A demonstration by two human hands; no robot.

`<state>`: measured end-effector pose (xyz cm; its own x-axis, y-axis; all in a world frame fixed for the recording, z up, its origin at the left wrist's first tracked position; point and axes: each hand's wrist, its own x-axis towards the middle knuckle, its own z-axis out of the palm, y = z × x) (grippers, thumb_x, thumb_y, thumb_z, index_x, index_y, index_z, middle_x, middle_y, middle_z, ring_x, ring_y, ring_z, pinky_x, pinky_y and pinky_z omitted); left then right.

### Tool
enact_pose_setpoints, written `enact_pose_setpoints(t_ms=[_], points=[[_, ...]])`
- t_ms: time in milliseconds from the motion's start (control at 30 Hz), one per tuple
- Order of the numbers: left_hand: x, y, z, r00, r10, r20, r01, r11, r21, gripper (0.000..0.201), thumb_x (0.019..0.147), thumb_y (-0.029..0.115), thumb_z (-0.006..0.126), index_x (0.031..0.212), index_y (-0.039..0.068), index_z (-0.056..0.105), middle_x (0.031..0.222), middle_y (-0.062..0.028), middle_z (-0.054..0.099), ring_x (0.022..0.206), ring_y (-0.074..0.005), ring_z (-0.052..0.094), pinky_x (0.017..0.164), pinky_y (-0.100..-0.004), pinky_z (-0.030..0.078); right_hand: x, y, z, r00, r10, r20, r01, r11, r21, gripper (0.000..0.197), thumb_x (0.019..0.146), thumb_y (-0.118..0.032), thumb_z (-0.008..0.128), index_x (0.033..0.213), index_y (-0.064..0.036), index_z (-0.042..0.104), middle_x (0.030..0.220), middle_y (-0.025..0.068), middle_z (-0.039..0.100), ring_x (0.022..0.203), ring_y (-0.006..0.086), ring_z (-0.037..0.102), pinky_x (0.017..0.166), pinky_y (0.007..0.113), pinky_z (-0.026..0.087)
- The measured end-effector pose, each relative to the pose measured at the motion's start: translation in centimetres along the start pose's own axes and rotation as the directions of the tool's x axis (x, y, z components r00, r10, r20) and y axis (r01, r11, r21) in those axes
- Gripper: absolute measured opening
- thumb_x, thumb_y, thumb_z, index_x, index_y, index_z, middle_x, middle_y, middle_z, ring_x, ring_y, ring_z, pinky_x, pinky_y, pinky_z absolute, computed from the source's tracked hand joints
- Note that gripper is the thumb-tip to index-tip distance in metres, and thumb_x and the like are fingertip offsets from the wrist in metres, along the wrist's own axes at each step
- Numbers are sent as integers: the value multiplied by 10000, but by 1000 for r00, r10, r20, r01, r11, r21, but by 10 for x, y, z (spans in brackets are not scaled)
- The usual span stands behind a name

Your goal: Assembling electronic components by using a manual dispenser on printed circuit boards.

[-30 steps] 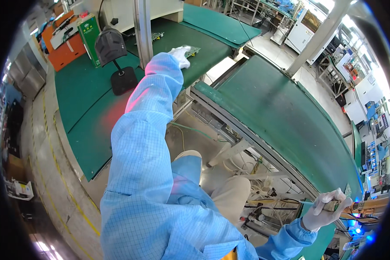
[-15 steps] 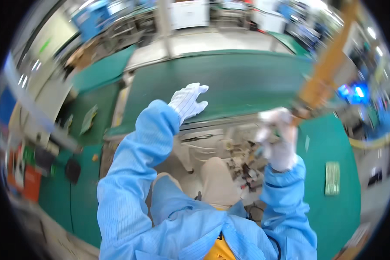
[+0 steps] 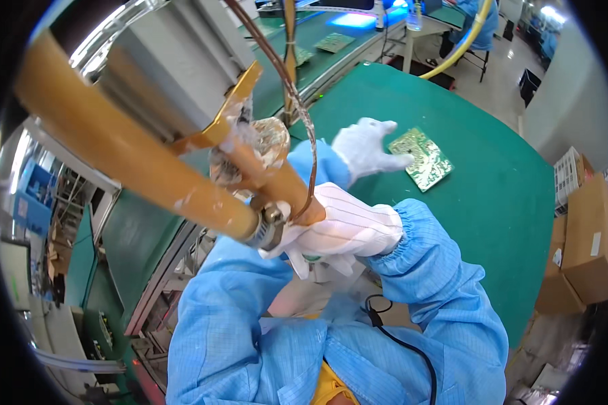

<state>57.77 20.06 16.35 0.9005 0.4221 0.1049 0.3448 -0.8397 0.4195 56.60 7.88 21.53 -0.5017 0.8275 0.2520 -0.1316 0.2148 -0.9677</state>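
Observation:
My left hand (image 3: 368, 150), in a white glove, reaches over the green table with its fingers apart. Its thumb lies at the left edge of a light green circuit board (image 3: 425, 162); I cannot tell if it touches. Closer to me, my right hand (image 3: 358, 228), gloved in white with thin stripes, is closed with its fingers curled down. A small green bit shows between those fingers, but what they hold is hidden. An orange-brown tube (image 3: 148, 152) with a metal hose clamp (image 3: 269, 226) passes in front of the right hand's fingers.
The green table (image 3: 486, 223) spreads to the right. A conveyor (image 3: 142, 236) runs on the left, and more boards (image 3: 334, 42) lie at the back. A thin brown cable (image 3: 304, 115) hangs beside the tube. Cardboard boxes (image 3: 588, 236) stand at far right.
The view has turned right, bringing the tube to the left and close. My left hand has moved from the conveyor to beside the circuit board. My right hand stays closed.

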Motion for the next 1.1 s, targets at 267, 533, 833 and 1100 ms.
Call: enact_pose_setpoints(t_ms=[267, 533, 833, 1100], points=[[50, 93, 75, 996, 58, 65, -71, 973, 218, 1006, 702, 690, 636, 1438, 82, 317, 1228, -242, 504, 1079, -381, 572, 876, -438, 483, -56, -19, -23, 999, -31, 33, 28, 995, 91, 439, 894, -416, 604, 1112, -37, 564, 747, 51, 618, 434, 68, 515, 357, 207, 378], [38, 46, 68, 998, -47, -44, 54, 984, 169, 549, 801, 202, 578, 1308, 38, 447, 1023, -213, 618, 912, -392, 642, 794, -464, 520, -36, 3, -43, 858, -495, 139, 507, 769, -390, 309, 945, -274, 477, 1139, -44, 546, 725, 44, 588, 416, 100, 489, 379, 225, 382], [-208, -66, -88, 942, -127, -311, -27, 894, -446, 419, 843, 47, 619, 1248, 37, 513, 1075, -66, 624, 955, -149, 607, 869, -325, 507, 13, -37, 22, 931, 365, -10, -365, 931, 8, 289, 910, -321, 561, 974, -48, 630, 670, 63, 614, 386, 112, 496, 367, 230, 394], [-470, -40, -44, 444, -821, -359, -330, 223, -917, 544, 758, 24, 665, 1276, 46, 500, 1181, -75, 608, 1092, -190, 589, 968, -355, 465, 79, 10, 92, 1000, 2, 10, -4, 983, 185, 401, 1024, -347, 327, 973, -11, 540, 667, 115, 570, 372, 129, 414, 367, 235, 330]])
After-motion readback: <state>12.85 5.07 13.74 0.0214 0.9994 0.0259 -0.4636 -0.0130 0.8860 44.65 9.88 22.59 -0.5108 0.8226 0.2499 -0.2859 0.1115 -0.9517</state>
